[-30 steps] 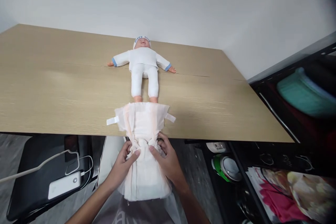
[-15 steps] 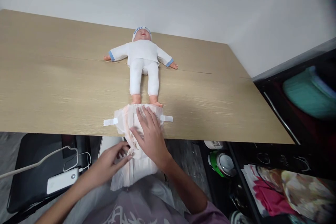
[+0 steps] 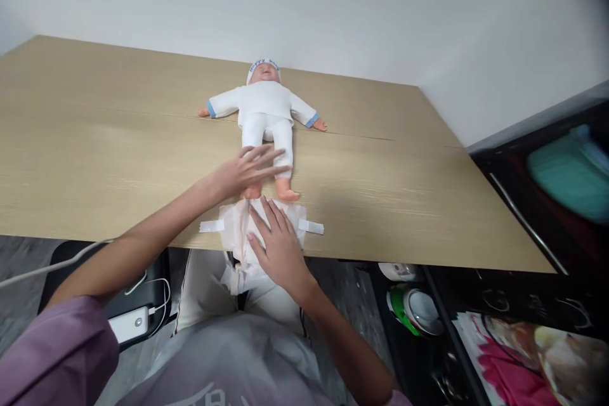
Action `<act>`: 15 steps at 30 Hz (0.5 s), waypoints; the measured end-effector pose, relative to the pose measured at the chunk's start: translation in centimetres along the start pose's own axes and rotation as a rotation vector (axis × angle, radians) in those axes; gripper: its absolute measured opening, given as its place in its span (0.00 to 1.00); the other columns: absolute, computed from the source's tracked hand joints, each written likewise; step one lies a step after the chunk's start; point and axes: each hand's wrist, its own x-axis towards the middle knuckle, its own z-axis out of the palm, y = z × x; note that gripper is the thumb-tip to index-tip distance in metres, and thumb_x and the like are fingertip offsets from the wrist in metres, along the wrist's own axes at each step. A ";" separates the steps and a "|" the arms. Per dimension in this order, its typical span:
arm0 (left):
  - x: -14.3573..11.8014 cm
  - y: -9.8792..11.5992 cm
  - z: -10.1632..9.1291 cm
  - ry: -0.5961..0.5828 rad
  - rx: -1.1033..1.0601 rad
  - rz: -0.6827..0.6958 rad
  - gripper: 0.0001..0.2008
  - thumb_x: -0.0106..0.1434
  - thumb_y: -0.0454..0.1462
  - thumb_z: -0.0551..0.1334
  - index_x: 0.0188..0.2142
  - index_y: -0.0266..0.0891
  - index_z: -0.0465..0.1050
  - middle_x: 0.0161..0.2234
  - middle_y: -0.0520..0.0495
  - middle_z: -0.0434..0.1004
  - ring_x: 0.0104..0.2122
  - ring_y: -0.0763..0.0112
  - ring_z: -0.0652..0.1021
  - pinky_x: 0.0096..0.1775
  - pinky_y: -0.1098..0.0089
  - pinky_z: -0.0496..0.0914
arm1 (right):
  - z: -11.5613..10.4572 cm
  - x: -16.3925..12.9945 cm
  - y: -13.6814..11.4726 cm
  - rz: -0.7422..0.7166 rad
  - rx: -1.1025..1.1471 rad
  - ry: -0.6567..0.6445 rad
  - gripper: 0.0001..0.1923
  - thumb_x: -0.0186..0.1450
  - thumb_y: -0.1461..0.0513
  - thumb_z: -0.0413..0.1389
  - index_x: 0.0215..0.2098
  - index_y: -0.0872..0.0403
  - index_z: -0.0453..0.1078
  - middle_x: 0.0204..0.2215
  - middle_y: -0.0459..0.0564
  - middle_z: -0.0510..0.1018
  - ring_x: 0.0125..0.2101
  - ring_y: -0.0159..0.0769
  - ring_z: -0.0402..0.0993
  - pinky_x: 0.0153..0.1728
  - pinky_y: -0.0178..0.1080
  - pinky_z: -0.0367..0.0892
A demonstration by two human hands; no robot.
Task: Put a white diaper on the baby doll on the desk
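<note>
A baby doll (image 3: 265, 100) in white clothes with blue cuffs and a lettered cap lies on its back on the wooden table (image 3: 404, 203), feet toward me. Just below its feet an unfolded white diaper (image 3: 231, 225) lies at the table's front edge, its tape tabs spread to both sides and its near end hanging over the edge. My right hand (image 3: 278, 247) rests flat on the diaper, fingers spread. Over the doll's lower legs reaches my left hand (image 3: 250, 170), fingers outstretched and holding nothing; whether it touches the legs I cannot tell.
At lower left, a white power bank (image 3: 129, 325) with a cable sits on a black seat (image 3: 155, 292). Lower right, a green-and-white can (image 3: 413, 307) and a pink cloth (image 3: 507, 368) lie on dark shelving. A teal container (image 3: 568, 174) stands far right.
My left hand has left the diaper's near end and moved up over the doll's legs, opening out. The right hand stays on the diaper. The view has shifted slightly.
</note>
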 end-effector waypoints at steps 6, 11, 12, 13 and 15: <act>3.2 -1.7 2.5 0.039 -0.102 0.233 0.43 0.61 0.23 0.69 0.73 0.53 0.74 0.83 0.48 0.62 0.78 0.46 0.68 0.74 0.51 0.64 | -0.4 0.1 0.1 -0.013 0.011 -0.008 0.33 0.85 0.54 0.53 0.85 0.49 0.61 0.85 0.58 0.57 0.85 0.54 0.50 0.83 0.67 0.54; 4.4 -2.0 2.7 0.115 -0.194 0.234 0.18 0.73 0.29 0.62 0.56 0.50 0.84 0.69 0.44 0.83 0.64 0.50 0.79 0.65 0.52 0.69 | -0.7 0.5 0.6 -0.039 -0.007 -0.037 0.34 0.85 0.52 0.54 0.85 0.51 0.61 0.86 0.59 0.56 0.86 0.53 0.50 0.84 0.64 0.54; 4.6 -2.1 2.3 0.128 -0.222 0.235 0.17 0.74 0.31 0.62 0.56 0.50 0.84 0.68 0.43 0.84 0.63 0.49 0.79 0.64 0.51 0.69 | -0.7 0.8 0.9 -0.039 -0.014 -0.043 0.34 0.85 0.51 0.54 0.85 0.51 0.60 0.86 0.59 0.55 0.86 0.53 0.49 0.84 0.64 0.53; 4.7 -2.3 1.8 0.148 -0.269 0.241 0.17 0.75 0.33 0.62 0.56 0.50 0.84 0.67 0.43 0.84 0.62 0.48 0.79 0.64 0.51 0.69 | -0.7 1.1 1.1 -0.040 -0.021 -0.053 0.34 0.85 0.51 0.54 0.85 0.50 0.60 0.86 0.58 0.54 0.86 0.53 0.48 0.84 0.64 0.53; 5.0 -2.8 0.4 0.203 -0.403 0.255 0.16 0.75 0.37 0.64 0.58 0.50 0.84 0.64 0.43 0.86 0.60 0.48 0.79 0.62 0.52 0.70 | -0.6 2.0 1.8 -0.038 -0.038 -0.079 0.35 0.86 0.50 0.53 0.86 0.50 0.58 0.87 0.57 0.51 0.86 0.52 0.46 0.85 0.64 0.51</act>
